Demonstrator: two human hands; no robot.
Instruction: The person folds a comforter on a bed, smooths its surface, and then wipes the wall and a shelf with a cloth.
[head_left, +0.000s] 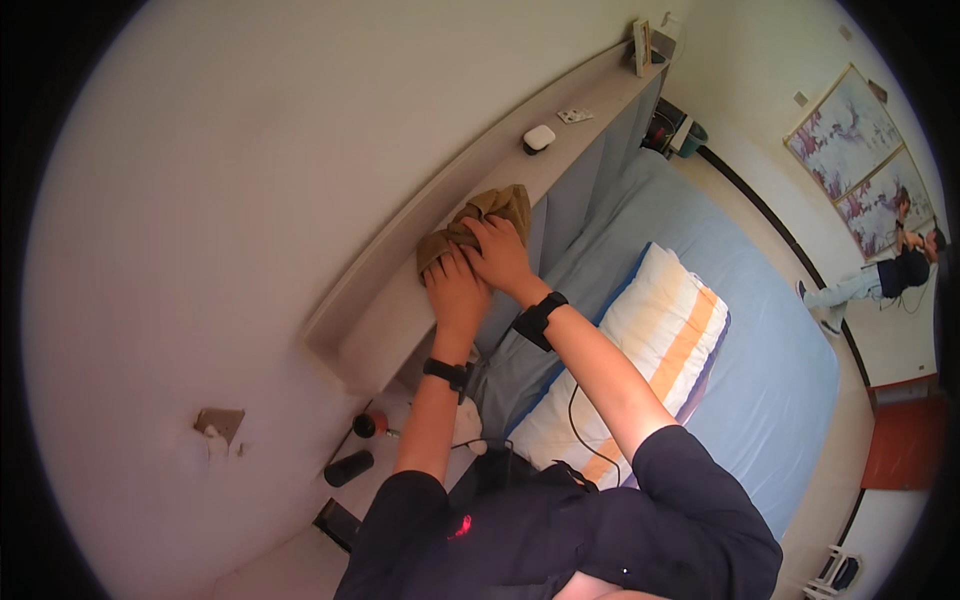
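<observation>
A brown cloth (495, 202) lies bunched on the ledge of a bed headboard (382, 315). My left hand (456, 289) grips the near part of the cloth, its fingertips sunk into the folds. Close against it, my right hand (499, 251) holds the middle of the cloth from the bed side. The fingertips are partly hidden in the fabric. Each wrist wears a black band. Farther along the ledge sit a small white case (538, 138) and a flat patterned card or packet (575, 115).
A picture frame (642, 49) stands at the ledge's far end. The bed (765, 360) carries a folded striped quilt (667, 300). A black cylinder (349, 469) and an open jar (369, 424) are at lower left. Another person (896, 274) stands by the far wall. A thin cable crosses the quilt.
</observation>
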